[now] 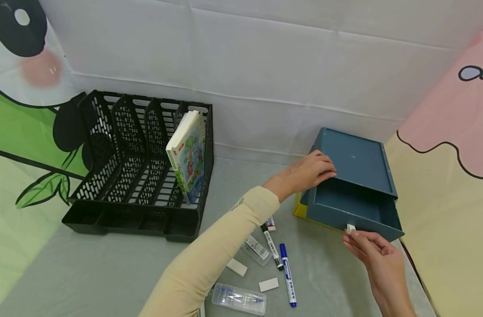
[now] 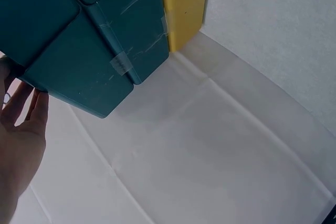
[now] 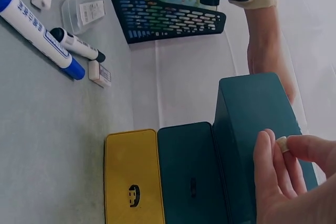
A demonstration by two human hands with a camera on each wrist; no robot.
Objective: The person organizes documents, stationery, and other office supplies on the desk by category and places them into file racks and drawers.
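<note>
A small drawer unit [image 1: 354,154] in teal with a yellow bottom tier [image 3: 131,177] stands at the right, its top drawer [image 1: 344,215] pulled partly out. My right hand [image 1: 380,259] pinches the small white knob [image 3: 282,144] on that drawer's front between thumb and fingers. At the unit's upper left front edge, my left hand [image 1: 306,171] grips the frame, fingers bent over the top by the drawer opening. In the left wrist view, the left fingers [image 2: 37,106] meet the teal casing near its edge. What shows of the drawer's inside is bare teal.
A black mesh organizer [image 1: 126,176] with upright books [image 1: 191,154] stands at the left. Before it lie a blue marker [image 1: 288,275], a black marker [image 1: 272,246], white erasers [image 1: 268,285] and clear cases [image 1: 239,299]. A white cloth wall [image 1: 245,66] rises behind.
</note>
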